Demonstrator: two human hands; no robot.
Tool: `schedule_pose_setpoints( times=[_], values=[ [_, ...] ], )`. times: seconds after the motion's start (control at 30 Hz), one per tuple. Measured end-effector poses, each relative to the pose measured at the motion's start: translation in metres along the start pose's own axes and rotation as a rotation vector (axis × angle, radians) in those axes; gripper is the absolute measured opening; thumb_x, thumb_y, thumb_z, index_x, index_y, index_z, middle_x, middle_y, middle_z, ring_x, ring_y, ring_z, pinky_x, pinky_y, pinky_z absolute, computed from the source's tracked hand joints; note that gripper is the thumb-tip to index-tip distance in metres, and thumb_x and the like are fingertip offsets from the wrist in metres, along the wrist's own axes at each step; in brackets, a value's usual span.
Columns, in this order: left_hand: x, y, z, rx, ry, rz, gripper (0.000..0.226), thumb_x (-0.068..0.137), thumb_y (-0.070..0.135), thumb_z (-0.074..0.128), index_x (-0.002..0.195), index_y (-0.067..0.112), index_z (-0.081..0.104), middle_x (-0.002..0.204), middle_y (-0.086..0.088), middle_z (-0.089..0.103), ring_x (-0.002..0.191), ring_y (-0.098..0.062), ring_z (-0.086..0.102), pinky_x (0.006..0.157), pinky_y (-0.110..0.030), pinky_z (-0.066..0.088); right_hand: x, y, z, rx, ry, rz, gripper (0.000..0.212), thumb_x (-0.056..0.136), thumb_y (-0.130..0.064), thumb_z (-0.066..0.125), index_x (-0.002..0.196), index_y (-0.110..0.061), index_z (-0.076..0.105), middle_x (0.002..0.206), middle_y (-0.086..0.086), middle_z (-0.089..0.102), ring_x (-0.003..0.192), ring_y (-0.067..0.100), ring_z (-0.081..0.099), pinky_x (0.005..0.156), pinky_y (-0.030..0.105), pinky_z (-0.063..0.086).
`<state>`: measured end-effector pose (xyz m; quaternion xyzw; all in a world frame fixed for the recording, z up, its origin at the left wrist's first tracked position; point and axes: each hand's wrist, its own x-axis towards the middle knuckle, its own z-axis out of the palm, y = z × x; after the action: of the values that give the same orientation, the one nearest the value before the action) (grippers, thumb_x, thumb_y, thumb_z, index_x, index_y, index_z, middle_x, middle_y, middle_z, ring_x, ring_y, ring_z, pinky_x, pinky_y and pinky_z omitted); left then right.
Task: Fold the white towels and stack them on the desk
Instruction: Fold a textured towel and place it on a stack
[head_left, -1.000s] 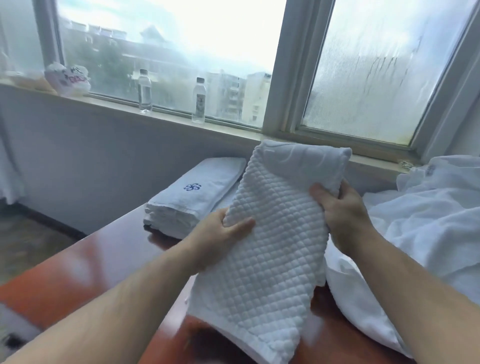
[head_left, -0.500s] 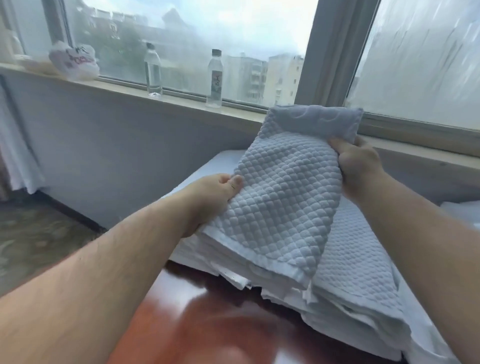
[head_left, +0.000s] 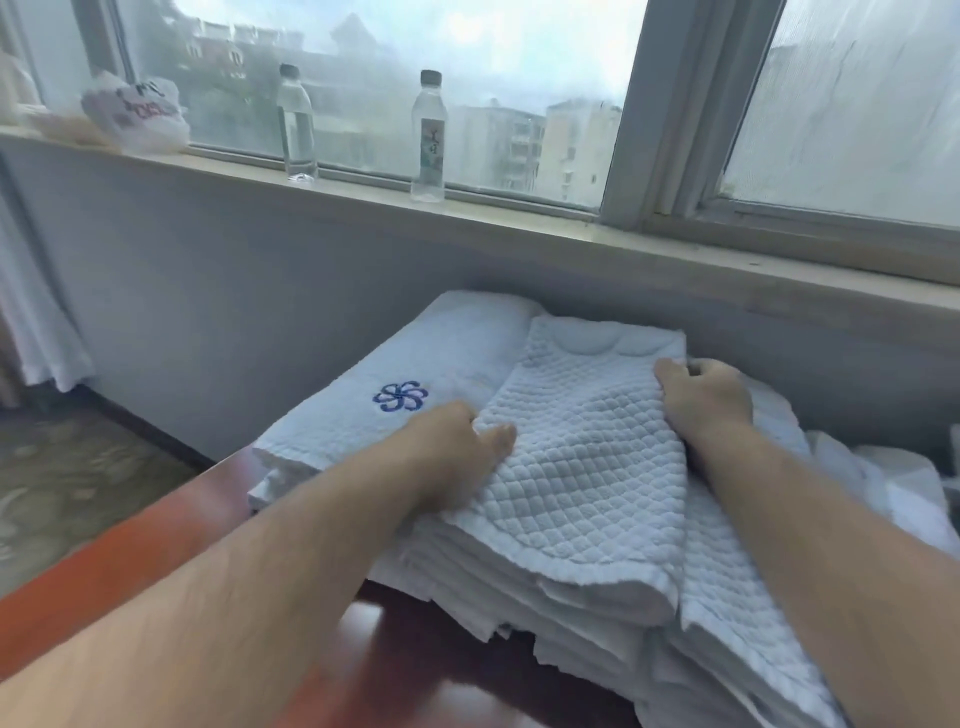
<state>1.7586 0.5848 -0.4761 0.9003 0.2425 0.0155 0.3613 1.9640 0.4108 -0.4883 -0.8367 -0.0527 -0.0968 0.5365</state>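
A folded white quilted towel (head_left: 587, 457) lies on top of a stack of folded white towels (head_left: 545, 587) on the reddish-brown desk (head_left: 156, 535). My left hand (head_left: 457, 457) holds its left edge, thumb on top and fingers tucked under. My right hand (head_left: 706, 400) grips its far right edge. Beside it on the left lies a folded towel with a blue flower emblem (head_left: 415, 374).
Loose white towels (head_left: 893, 488) are heaped at the right. Behind the desk runs a windowsill (head_left: 519, 218) with two water bottles (head_left: 428, 137) and a white bag (head_left: 137, 117). A curtain hangs at the far left; patterned floor lies below.
Both hands have carried the quilted towel from mid-air in front of me down and left onto the stack. It now lies flat there, with both hands still on its edges.
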Motion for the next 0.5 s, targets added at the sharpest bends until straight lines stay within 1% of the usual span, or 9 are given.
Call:
schedule_pose_setpoints(
  times=[0.13,0.2,0.27,0.3,0.33,0.37,0.4,0.43,0.5],
  values=[
    [0.004,0.000,0.005,-0.057,0.139,0.100,0.053,0.097,0.053,0.055,0.144,0.032,0.042,0.121,0.003,0.063,0.079,-0.013,0.064,0.078,-0.032,0.051,0.003,-0.002,0.002,0.004,0.082,-0.050,0.029,0.094,-0.027,0.055,0.087,-0.001,0.065,0.068,-0.001,0.060,0.059,0.013,0.052,0.048,0.024,0.038],
    [0.004,0.003,0.004,-0.040,0.165,0.108,0.049,0.099,0.050,0.054,0.143,0.033,0.041,0.119,0.002,0.062,0.074,-0.009,0.063,0.074,-0.031,0.050,0.006,-0.002,0.001,-0.020,0.095,-0.047,0.025,0.095,-0.027,0.054,0.087,-0.006,0.065,0.069,-0.003,0.060,0.064,0.016,0.055,0.048,0.022,0.036],
    [0.004,0.005,0.009,0.127,0.248,0.142,0.042,0.102,0.042,0.050,0.141,0.030,0.040,0.117,-0.001,0.063,0.085,-0.018,0.065,0.078,-0.035,0.051,0.007,-0.001,-0.001,-0.087,0.053,-0.036,0.020,0.096,-0.029,0.054,0.093,-0.010,0.061,0.079,0.001,0.063,0.070,0.021,0.057,0.052,0.025,0.036],
    [0.004,0.007,0.013,0.256,0.347,0.186,0.038,0.102,0.034,0.050,0.139,0.029,0.041,0.117,-0.001,0.062,0.095,-0.022,0.064,0.079,-0.037,0.051,0.005,-0.003,-0.001,-0.129,0.044,-0.047,0.020,0.097,-0.030,0.054,0.103,-0.012,0.059,0.092,0.004,0.064,0.074,0.020,0.057,0.055,0.023,0.037],
    [0.003,0.010,0.015,0.349,0.451,0.252,0.037,0.101,0.025,0.049,0.137,0.029,0.042,0.120,0.001,0.060,0.105,-0.023,0.061,0.081,-0.038,0.049,0.003,-0.005,-0.001,-0.186,0.056,-0.094,0.026,0.098,-0.032,0.054,0.115,-0.013,0.056,0.107,0.008,0.062,0.084,0.021,0.059,0.064,0.021,0.040],
    [0.003,0.014,0.018,0.363,0.523,0.335,0.040,0.100,0.020,0.048,0.138,0.031,0.044,0.125,0.004,0.057,0.115,-0.022,0.056,0.085,-0.038,0.047,0.002,-0.009,-0.001,-0.261,0.072,-0.169,0.036,0.099,-0.034,0.053,0.128,-0.012,0.054,0.122,0.012,0.059,0.101,0.025,0.059,0.077,0.025,0.043],
    [0.003,0.017,0.019,0.324,0.516,0.412,0.042,0.100,0.021,0.047,0.140,0.034,0.045,0.132,0.007,0.055,0.124,-0.019,0.050,0.093,-0.037,0.044,0.002,-0.013,0.001,-0.341,0.072,-0.241,0.044,0.099,-0.036,0.050,0.136,-0.012,0.052,0.133,0.015,0.054,0.116,0.031,0.054,0.091,0.033,0.043],
    [0.004,0.020,0.021,0.271,0.434,0.458,0.042,0.103,0.030,0.044,0.144,0.037,0.043,0.142,0.010,0.050,0.133,-0.015,0.043,0.104,-0.035,0.038,0.002,-0.017,0.003,-0.427,0.039,-0.282,0.048,0.099,-0.040,0.046,0.140,-0.014,0.052,0.140,0.016,0.051,0.126,0.034,0.048,0.100,0.040,0.040],
    [0.008,0.022,0.029,0.334,0.163,0.434,0.055,0.102,0.058,0.032,0.154,0.041,0.027,0.163,0.009,0.028,0.150,-0.013,0.019,0.120,-0.035,0.019,0.004,-0.025,0.008,-0.642,-0.144,-0.267,0.054,0.099,-0.050,0.036,0.143,-0.022,0.052,0.154,0.014,0.042,0.142,0.036,0.033,0.111,0.048,0.032]
  ],
)
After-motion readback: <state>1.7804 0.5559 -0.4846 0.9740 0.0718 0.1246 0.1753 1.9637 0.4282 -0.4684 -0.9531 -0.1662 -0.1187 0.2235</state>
